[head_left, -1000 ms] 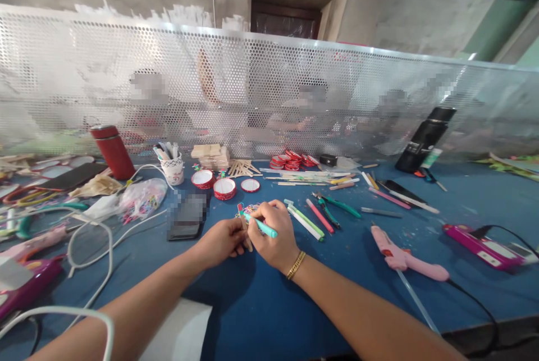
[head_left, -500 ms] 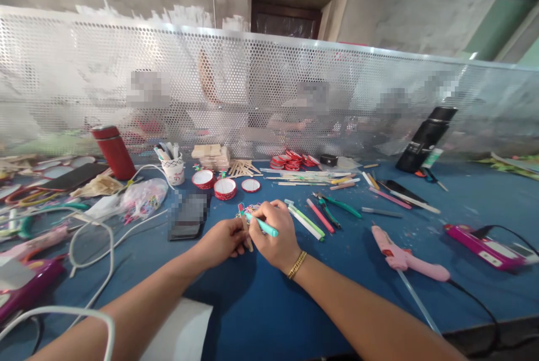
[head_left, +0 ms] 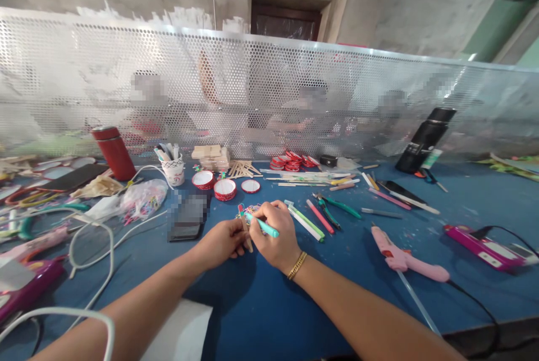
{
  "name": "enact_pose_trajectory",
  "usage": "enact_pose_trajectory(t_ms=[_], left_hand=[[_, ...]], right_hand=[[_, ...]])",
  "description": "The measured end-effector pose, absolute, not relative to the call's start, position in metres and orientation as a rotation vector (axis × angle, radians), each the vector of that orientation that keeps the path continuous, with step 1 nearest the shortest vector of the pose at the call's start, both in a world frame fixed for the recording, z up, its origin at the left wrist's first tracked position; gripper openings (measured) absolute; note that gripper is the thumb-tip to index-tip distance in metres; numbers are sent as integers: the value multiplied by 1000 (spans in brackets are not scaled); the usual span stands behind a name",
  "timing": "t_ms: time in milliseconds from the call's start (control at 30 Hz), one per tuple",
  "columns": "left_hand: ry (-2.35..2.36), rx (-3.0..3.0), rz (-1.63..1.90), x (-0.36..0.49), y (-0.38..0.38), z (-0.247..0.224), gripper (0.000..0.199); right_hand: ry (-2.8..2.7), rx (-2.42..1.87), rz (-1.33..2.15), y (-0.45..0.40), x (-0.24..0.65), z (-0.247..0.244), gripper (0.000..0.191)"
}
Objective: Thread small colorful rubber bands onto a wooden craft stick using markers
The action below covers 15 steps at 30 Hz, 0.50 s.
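Wooden stick [head_left: 245, 227], one. Sat at the centre of the frame; stood steep along its long axis, leaning slightly left at the top. Pointed its red end to the upper edge, its bare end to the lower.

Left hand [head_left: 225, 241], one. Pinched the stick between thumb and closed fingers.

Turquoise marker [head_left: 268, 229], one. Sloped from upper left to lower right; aimed its writing end at the stick, its blunt end at the lower right. Could not tell whether touching at the tip.

Right hand [head_left: 281, 244], one. Gripped the marker with fingers curled round it; wore a gold bracelet [head_left: 297, 265], one, at the wrist.

Red-and-white round pieces, three, above the hands. Comprised two deeper dishes [head_left: 224, 188] and one flat disc [head_left: 251, 186].

Red lids [head_left: 290, 160], heaped, upper centre. Overlapped too much to count.

Pink marker [head_left: 322, 215], one. Lay right of centre, slanting down to the right.

Green-handled cutters [head_left: 339, 208], one pair. Lay just beside the pink marker, handles spread.

Pink glue gun [head_left: 404, 257], one, right side. Pointed its nozzle to the upper left.

Red flask [head_left: 113, 153], one, left. Stood upright.

Black bottle [head_left: 425, 141], one, upper right. Stood upright, tilted-looking near the frame's edge.
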<state>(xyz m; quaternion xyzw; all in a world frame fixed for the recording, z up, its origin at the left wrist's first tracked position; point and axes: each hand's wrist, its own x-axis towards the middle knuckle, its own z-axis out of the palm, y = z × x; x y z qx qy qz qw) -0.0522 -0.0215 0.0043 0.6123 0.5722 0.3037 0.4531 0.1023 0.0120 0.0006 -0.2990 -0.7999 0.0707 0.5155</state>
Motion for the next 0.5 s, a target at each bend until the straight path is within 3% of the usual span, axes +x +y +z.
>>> enact_pose_trajectory(t_ms=[500], left_hand=[[1399, 1536, 748, -54, -21, 2, 15]], right_hand=[[-1910, -710, 176, 11, 102, 1, 8]])
